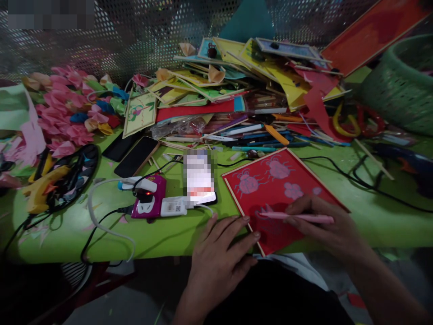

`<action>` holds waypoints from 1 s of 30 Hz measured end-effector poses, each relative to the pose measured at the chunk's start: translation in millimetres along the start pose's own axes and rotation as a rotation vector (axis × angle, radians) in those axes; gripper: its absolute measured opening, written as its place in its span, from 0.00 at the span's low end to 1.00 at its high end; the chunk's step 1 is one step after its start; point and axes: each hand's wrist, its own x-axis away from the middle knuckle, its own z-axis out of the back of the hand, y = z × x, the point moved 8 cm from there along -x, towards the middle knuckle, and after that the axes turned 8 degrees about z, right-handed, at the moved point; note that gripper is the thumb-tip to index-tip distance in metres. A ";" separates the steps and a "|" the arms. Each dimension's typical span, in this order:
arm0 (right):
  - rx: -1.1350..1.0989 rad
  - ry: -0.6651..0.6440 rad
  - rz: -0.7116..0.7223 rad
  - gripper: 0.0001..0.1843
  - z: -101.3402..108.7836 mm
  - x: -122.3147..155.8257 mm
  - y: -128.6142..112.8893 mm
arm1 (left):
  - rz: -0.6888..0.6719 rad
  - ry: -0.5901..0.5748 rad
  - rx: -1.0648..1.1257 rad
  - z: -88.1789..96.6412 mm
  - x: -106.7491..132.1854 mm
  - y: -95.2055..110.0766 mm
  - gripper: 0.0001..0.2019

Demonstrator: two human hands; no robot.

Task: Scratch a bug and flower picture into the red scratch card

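A red sheet of paper (260, 198) edged with thin wooden sticks lies at the table's front edge. Drawn on it in pale lines and pink fill are two round bugs with legs, a flower and smaller shapes. My right hand (321, 221) grips a pink marker (304, 217), its tip over a partly coloured shape at the lower left of the sheet. Fingers spread, my left hand (225, 253) rests flat at the sheet's left edge, fingertips touching the frame. Just beyond that hand stands a lit phone (200, 176), its screen blurred out.
A purple power strip (149, 198) with chargers and cables sits left. Farther left are a yellow glue gun (47, 187) and pink paper flowers (64, 104). Pens, sticks and framed pictures pile up behind. At right are a blue glue gun (406, 162) and a green basket (399, 85).
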 end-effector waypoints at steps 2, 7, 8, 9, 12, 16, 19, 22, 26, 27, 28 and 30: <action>0.002 -0.013 0.002 0.15 -0.8 -1.1 -0.5 | 0.001 0.004 0.005 -0.1 0.7 -0.3 0.19; 0.020 -0.014 0.004 0.16 -1.8 -1.6 -2.3 | 0.003 -0.003 0.011 -0.2 0.4 -0.2 0.19; 0.018 -0.014 0.003 0.16 -2.2 -1.6 -2.4 | 0.004 0.000 0.009 0.3 0.0 0.0 0.19; 0.014 -0.016 0.005 0.15 -2.7 -1.5 -2.7 | 0.006 0.006 0.007 0.9 -0.5 0.1 0.19; 0.005 -0.014 0.017 0.14 -3.1 -0.9 -2.7 | 0.003 0.005 0.000 1.2 -1.3 0.6 0.18; 0.000 -0.008 0.006 0.13 -1.5 0.9 1.0 | 0.001 0.005 -0.004 0.8 -0.6 0.4 0.19; -0.008 -0.018 0.004 0.13 -1.9 1.1 1.0 | 0.000 0.009 -0.008 0.8 -0.2 0.2 0.19; -0.007 0.001 0.004 0.15 -1.1 0.0 -2.0 | -0.004 0.012 -0.012 1.5 -0.5 0.9 0.18; -0.008 0.011 0.007 0.16 -1.3 -1.2 -4.2 | 0.002 0.006 -0.008 1.8 -0.8 0.7 0.18; -0.007 0.007 0.007 0.16 -1.5 -1.2 -3.8 | 0.001 0.005 -0.005 1.8 -0.8 0.7 0.18; -0.005 0.000 0.006 0.15 -1.7 -1.1 -3.0 | 0.002 0.004 -0.003 1.7 -0.8 0.5 0.18; -0.002 -0.007 0.013 0.14 -1.6 -0.5 -1.9 | 0.005 0.003 0.000 1.4 -0.9 0.1 0.19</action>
